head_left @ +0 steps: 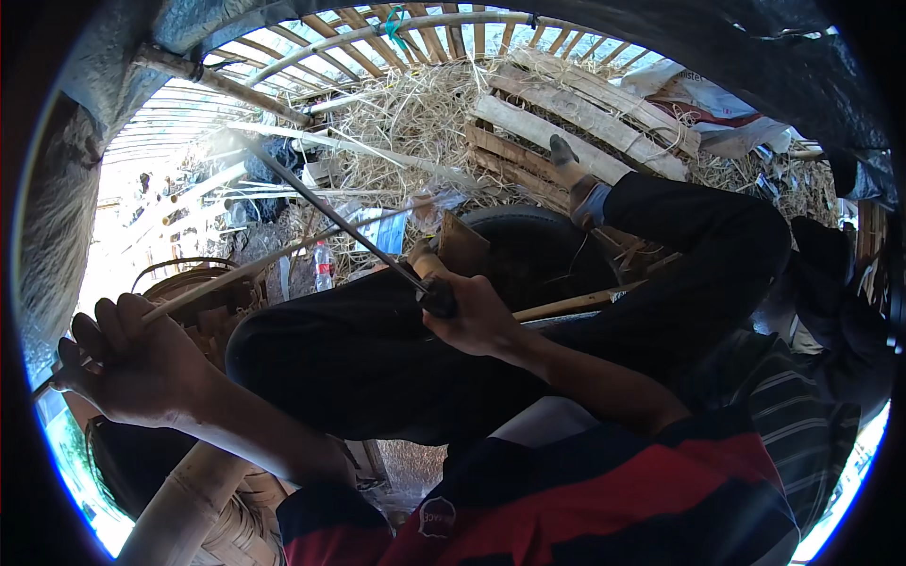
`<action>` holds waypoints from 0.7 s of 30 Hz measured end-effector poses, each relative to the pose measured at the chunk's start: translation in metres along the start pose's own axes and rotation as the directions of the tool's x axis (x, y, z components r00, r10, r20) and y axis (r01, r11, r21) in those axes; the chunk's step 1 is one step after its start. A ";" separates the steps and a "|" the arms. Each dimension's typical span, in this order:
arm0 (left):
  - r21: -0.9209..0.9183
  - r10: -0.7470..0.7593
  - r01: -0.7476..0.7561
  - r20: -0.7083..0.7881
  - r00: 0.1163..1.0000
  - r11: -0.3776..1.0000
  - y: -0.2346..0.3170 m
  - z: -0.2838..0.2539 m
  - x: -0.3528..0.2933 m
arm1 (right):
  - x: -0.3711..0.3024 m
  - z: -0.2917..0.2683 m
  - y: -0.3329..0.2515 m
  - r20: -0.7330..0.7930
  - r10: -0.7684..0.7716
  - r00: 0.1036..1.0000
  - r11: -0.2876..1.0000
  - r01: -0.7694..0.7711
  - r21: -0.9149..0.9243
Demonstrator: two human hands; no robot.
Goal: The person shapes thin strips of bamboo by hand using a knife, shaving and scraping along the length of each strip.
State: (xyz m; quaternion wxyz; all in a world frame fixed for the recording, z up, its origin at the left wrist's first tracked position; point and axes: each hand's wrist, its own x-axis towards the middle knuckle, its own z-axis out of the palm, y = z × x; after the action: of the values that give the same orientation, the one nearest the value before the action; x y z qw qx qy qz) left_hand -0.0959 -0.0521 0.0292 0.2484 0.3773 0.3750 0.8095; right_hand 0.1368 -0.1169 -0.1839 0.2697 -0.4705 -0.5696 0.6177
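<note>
A thin, pale bamboo strip point(231, 275) slants up and to the right from my left hand point(142, 363). That hand is at the far left, its fingers curled around the strip. My right hand point(477, 316) grips a long knife point(326, 209) near the middle, above my bent legs. Its narrow dark blade points up and to the left, crossing the strip in this view; whether the two touch I cannot tell. The knife's dark grip end point(437, 297) shows at my fingers, the rest covered by the hand. A flat brown wooden piece point(464, 247) stands just beyond this hand.
A black tire point(528, 222) lies beyond my legs. Pale shavings point(401, 123) and wooden slats point(576, 113) cover the ground farther off. A bottle with a red label point(324, 267) stands beside a woven basket point(193, 283). A thick bamboo pole point(184, 500) is at lower left.
</note>
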 end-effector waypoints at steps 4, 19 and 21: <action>-0.139 -0.090 0.138 0.302 0.949 0.981 0.002 -0.016 0.003 | 0.013 -0.005 -0.012 -0.026 -0.003 1.000 1.000 0.003 0.011; -0.123 -0.177 0.242 0.395 0.901 0.962 0.039 -0.024 -0.001 | -0.024 -0.035 0.008 0.017 0.098 0.995 0.993 -0.097 -0.072; -0.142 -0.184 0.268 0.435 0.882 0.953 0.037 -0.025 -0.002 | -0.026 -0.037 0.006 0.020 0.076 0.997 0.995 -0.074 -0.070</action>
State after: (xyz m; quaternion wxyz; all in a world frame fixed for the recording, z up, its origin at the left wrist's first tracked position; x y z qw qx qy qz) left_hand -0.1187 -0.0860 0.0466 0.4519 0.4682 0.2726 0.7088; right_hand 0.1818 -0.1238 -0.1794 0.2234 -0.4935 -0.5756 0.6126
